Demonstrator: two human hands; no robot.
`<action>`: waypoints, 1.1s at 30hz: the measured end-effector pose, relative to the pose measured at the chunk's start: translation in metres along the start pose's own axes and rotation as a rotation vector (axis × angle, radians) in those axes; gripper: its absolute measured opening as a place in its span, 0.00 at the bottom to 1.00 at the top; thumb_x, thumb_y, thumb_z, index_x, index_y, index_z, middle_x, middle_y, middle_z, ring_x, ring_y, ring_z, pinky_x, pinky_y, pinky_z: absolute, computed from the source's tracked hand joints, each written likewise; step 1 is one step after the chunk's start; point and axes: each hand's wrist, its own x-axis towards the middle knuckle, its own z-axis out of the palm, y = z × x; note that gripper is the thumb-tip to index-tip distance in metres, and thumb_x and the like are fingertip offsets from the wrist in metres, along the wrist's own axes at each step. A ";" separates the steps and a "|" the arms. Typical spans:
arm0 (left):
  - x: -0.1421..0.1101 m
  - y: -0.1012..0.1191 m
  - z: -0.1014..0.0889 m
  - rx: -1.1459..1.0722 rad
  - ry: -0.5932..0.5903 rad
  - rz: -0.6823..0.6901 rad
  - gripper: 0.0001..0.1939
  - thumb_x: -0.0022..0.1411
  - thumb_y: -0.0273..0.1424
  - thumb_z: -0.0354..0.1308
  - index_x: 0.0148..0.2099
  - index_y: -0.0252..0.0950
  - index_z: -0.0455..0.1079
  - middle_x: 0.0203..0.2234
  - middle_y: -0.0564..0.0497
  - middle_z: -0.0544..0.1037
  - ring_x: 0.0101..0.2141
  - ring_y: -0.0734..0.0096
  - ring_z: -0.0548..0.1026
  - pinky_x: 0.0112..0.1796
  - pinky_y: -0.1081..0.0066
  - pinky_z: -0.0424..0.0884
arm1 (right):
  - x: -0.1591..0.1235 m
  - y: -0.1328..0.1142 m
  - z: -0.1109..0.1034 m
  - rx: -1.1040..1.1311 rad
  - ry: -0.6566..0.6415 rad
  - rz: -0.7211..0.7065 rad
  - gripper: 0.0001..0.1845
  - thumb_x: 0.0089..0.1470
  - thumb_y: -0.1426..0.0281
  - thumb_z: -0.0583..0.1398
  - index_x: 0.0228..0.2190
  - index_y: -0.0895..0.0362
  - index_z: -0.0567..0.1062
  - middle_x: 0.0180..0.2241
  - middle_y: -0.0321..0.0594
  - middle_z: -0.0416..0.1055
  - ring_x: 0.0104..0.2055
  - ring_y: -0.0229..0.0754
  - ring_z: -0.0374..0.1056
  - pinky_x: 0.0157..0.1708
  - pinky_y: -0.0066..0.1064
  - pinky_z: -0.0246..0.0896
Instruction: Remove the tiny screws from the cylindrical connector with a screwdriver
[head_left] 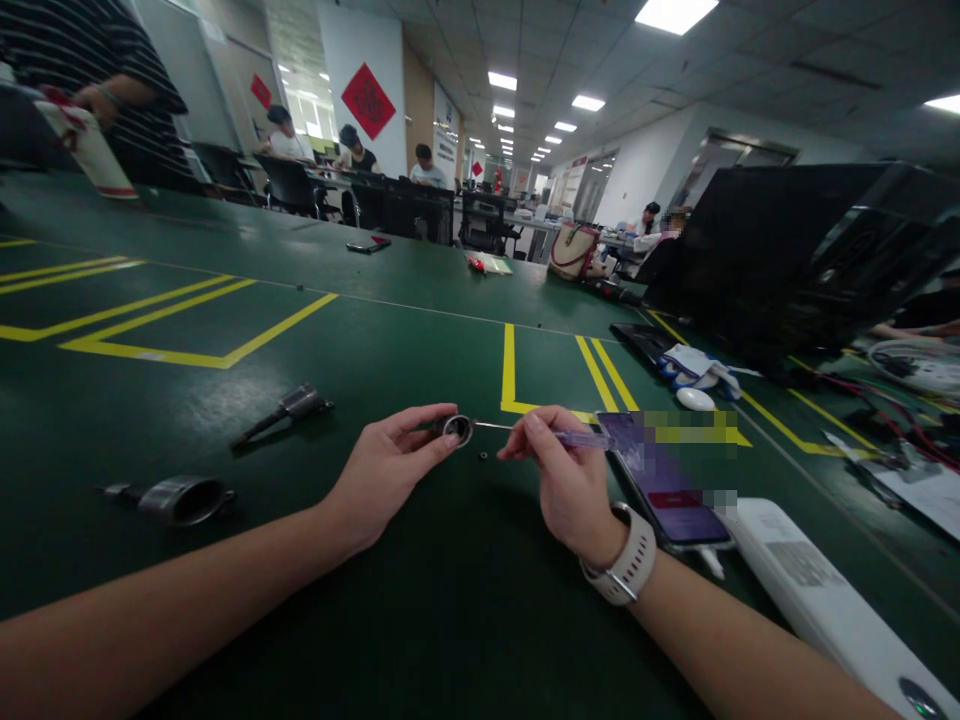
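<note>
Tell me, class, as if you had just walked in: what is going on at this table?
A person's left hand holds a small round metal part, its opening visible. The right hand holds a thin tool with a clear purple handle, its shaft reaching the part's rim; whether it touches is hard to tell. A tiny dark piece lies on the green table between the hands. Two larger metal pieces lie to the left, untouched.

Observed: tabletop (pixel 420 330) green, tape lines (pixel 510 375) yellow. I log wall diamond (pixel 368 101) red, screwdriver handle (pixel 583 440) translucent purple, person's shirt (pixel 142 60) dark, pale-striped.
</note>
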 end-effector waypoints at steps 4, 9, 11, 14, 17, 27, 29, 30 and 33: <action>-0.001 0.002 0.001 0.008 0.016 0.005 0.21 0.48 0.28 0.63 0.47 0.35 0.69 0.40 0.49 0.79 0.43 0.66 0.76 0.48 0.66 0.69 | -0.005 -0.007 0.000 -0.268 -0.148 -0.068 0.08 0.56 0.69 0.55 0.29 0.58 0.72 0.26 0.36 0.70 0.29 0.37 0.67 0.30 0.31 0.64; -0.001 0.001 -0.001 0.040 0.000 0.021 0.21 0.49 0.29 0.63 0.47 0.36 0.69 0.41 0.49 0.79 0.43 0.65 0.75 0.47 0.66 0.70 | -0.007 -0.011 0.003 -0.401 -0.196 -0.076 0.07 0.56 0.69 0.55 0.30 0.58 0.72 0.28 0.38 0.71 0.31 0.38 0.68 0.32 0.32 0.65; -0.001 0.000 -0.002 0.040 -0.010 0.027 0.21 0.49 0.29 0.63 0.47 0.36 0.69 0.41 0.49 0.79 0.43 0.65 0.75 0.47 0.66 0.70 | -0.007 -0.011 0.005 -0.438 -0.203 -0.092 0.06 0.56 0.70 0.56 0.30 0.58 0.72 0.28 0.38 0.71 0.31 0.38 0.68 0.32 0.31 0.64; 0.000 -0.001 -0.002 0.033 -0.009 0.038 0.20 0.49 0.29 0.63 0.46 0.35 0.70 0.40 0.50 0.79 0.42 0.66 0.76 0.46 0.67 0.71 | -0.007 -0.012 0.008 -0.495 -0.205 -0.133 0.06 0.55 0.72 0.56 0.29 0.58 0.72 0.27 0.37 0.70 0.30 0.37 0.67 0.32 0.30 0.63; -0.001 -0.001 -0.002 0.042 -0.006 0.046 0.19 0.49 0.28 0.62 0.45 0.35 0.70 0.38 0.50 0.80 0.40 0.67 0.77 0.44 0.69 0.72 | -0.008 -0.013 0.010 -0.529 -0.207 -0.173 0.05 0.55 0.73 0.56 0.28 0.58 0.72 0.27 0.37 0.70 0.30 0.37 0.67 0.31 0.29 0.62; 0.001 -0.002 -0.004 0.129 0.040 0.101 0.13 0.50 0.28 0.60 0.40 0.33 0.73 0.33 0.50 0.80 0.35 0.67 0.78 0.38 0.71 0.73 | -0.012 -0.013 0.012 -0.553 -0.297 -0.290 0.04 0.54 0.77 0.56 0.30 0.59 0.71 0.29 0.39 0.70 0.32 0.37 0.67 0.35 0.29 0.62; 0.001 -0.002 -0.004 0.132 0.042 0.096 0.13 0.50 0.28 0.60 0.40 0.33 0.73 0.33 0.50 0.80 0.35 0.67 0.78 0.38 0.70 0.73 | -0.014 -0.013 0.012 -0.569 -0.313 -0.323 0.04 0.54 0.77 0.55 0.31 0.59 0.71 0.30 0.39 0.70 0.33 0.37 0.66 0.36 0.29 0.61; 0.001 -0.002 -0.004 0.131 0.047 0.091 0.13 0.50 0.28 0.59 0.40 0.33 0.73 0.33 0.50 0.80 0.35 0.67 0.78 0.39 0.70 0.73 | -0.014 -0.013 0.013 -0.579 -0.324 -0.337 0.04 0.54 0.77 0.55 0.31 0.59 0.70 0.30 0.39 0.70 0.33 0.37 0.66 0.36 0.30 0.61; 0.001 -0.002 -0.002 0.132 0.057 0.075 0.13 0.49 0.27 0.59 0.40 0.34 0.73 0.33 0.50 0.80 0.36 0.67 0.78 0.39 0.70 0.73 | -0.016 -0.015 0.014 -0.613 -0.356 -0.349 0.05 0.54 0.77 0.55 0.32 0.59 0.70 0.31 0.40 0.70 0.35 0.39 0.65 0.37 0.31 0.61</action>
